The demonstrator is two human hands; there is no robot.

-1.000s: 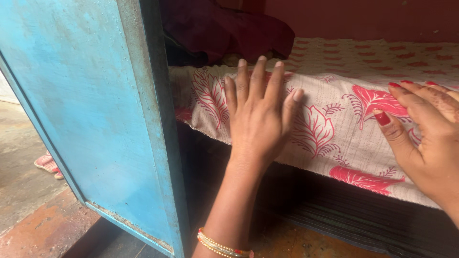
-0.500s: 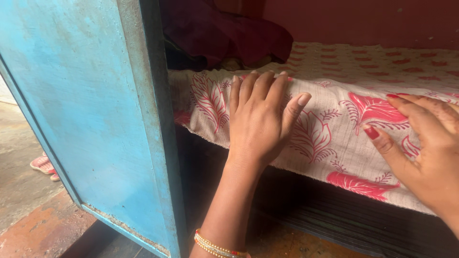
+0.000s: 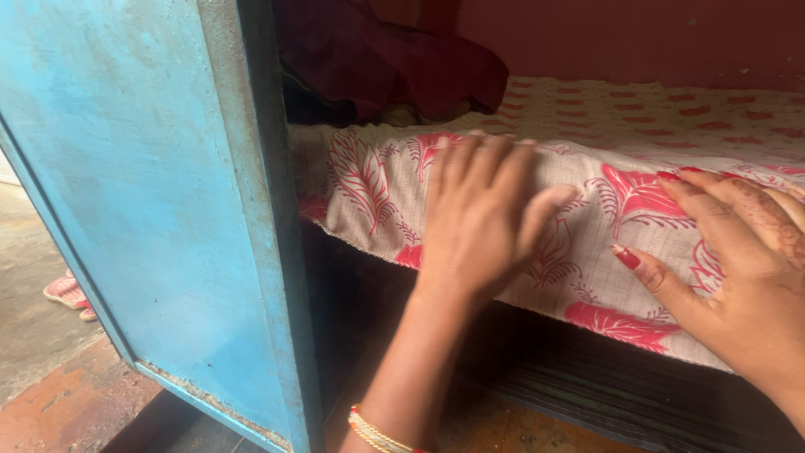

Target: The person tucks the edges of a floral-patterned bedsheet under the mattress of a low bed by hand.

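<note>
A cream bedsheet (image 3: 369, 193) printed with red leaves covers a bed and hangs over its front edge. My left hand (image 3: 482, 222) lies flat on the hanging edge of the sheet, fingers together and pointing up, slightly blurred. My right hand (image 3: 742, 264) rests palm down on the sheet at the right, fingers spread, nails painted red. Neither hand grips anything. Gold and red bangles (image 3: 377, 432) circle my left wrist.
A worn blue metal door (image 3: 151, 201) stands open at the left, close to my left arm. A dark maroon cloth bundle (image 3: 386, 63) lies at the head of the bed. A pink sandal (image 3: 67, 294) sits on the floor beyond the door.
My left hand slid to the right and a little down along the sheet's edge. My right hand moved left and lower over the sheet.
</note>
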